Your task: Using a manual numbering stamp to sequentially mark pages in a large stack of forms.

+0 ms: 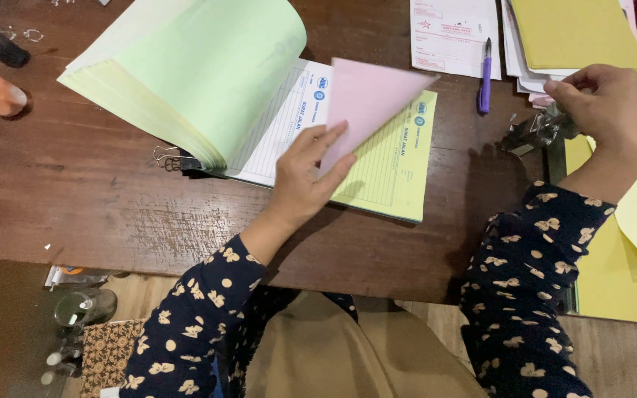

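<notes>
head view: one thin pink paper sheet [370,99] is pinched by the left hand [307,173] over an open form pad [392,158]. one metal stapler [536,133], partly hidden, is gripped by the right hand [610,110]. one purple pen [485,77] lies nearby.

Surface: worn dark wooden table [112,199]
On it: open form pad [259,118]
Right of pad: purple pen [486,77], white form [453,33], yellow paper stack [576,33], metal stapler [532,131]

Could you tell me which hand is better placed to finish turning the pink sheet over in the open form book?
The left hand: it already pinches the lifted pink sheet over the form book. The right hand rests on a metal stapler off to the side.
</notes>
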